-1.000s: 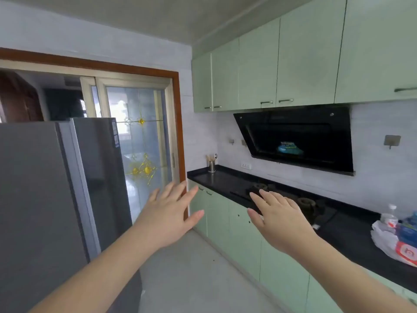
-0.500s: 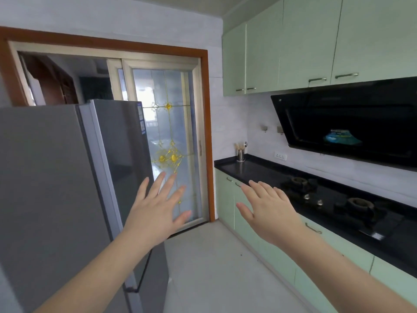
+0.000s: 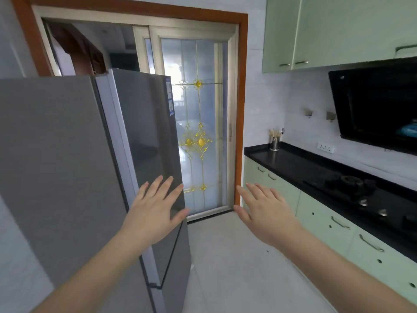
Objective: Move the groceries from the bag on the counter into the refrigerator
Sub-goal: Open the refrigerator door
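Note:
The tall grey refrigerator [image 3: 67, 166] fills the left of the view, its doors shut, its dark glossy front [image 3: 146, 132] facing right. My left hand [image 3: 155, 211] is raised with fingers spread, empty, in front of the front's lower edge; I cannot tell whether it touches. My right hand [image 3: 266, 211] is also raised, fingers apart, holding nothing, over the floor between the refrigerator and the cabinets. The grocery bag is out of view.
A black counter [image 3: 304, 168] with a gas hob [image 3: 361, 190] runs along the right over green cabinets [image 3: 327, 227]. A utensil cup [image 3: 274, 142] stands at its far end. A range hood [image 3: 379, 109] hangs above. A glass sliding door [image 3: 198, 132] is ahead.
My view has swung left: the bag on the counter has left the frame and the refrigerator now fills more of the left. Both hands stay raised and empty.

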Tool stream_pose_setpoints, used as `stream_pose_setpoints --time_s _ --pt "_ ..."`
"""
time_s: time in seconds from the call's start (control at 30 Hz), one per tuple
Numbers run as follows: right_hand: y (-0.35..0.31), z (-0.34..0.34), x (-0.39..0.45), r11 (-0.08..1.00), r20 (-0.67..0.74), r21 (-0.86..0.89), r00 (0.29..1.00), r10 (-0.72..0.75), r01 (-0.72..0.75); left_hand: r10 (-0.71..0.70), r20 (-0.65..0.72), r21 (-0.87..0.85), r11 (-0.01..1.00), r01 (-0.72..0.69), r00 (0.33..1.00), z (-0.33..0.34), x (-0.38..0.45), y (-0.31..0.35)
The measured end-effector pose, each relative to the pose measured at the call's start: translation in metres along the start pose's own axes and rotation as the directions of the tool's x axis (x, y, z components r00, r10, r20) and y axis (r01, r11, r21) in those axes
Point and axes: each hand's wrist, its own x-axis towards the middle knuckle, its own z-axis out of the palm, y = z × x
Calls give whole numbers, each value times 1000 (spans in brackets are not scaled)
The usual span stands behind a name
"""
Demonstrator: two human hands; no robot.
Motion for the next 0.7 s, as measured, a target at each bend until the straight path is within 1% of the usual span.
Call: stream_pose_setpoints --time_s 0.17,0.27,0.4,0.47,0.5,0.57,0.63,0.7 --pt "7 41 57 997 -1 36 997 -75 75 -77 37 15 997 76 996 28 29 -11" --pt "16 67 90 988 -6 90 992 -127 127 -147 57 76 987 143 987 46 47 -14" --pt "34 91 131 971 -4 138 981 -195 194 -296 136 145 950 277 945 67 62 -12" --pt "38 104 148 960 -13 136 970 -244 244 -363 179 155 928 338 914 73 64 -12" --pt "38 106 152 959 -27 143 969 -244 245 -370 172 159 925 345 913 73 63 -12" --pt "43 117 180 930 21 186 945 -326 317 -452 144 190 886 423 881 87 75 -10" --pt "35 123 194 914 -20 183 931 -365 362 -483 145 197 869 453 864 85 74 -7" --pt "22 128 207 877 -23 216 900 -436 430 -516 144 204 851 485 845 93 74 -6"
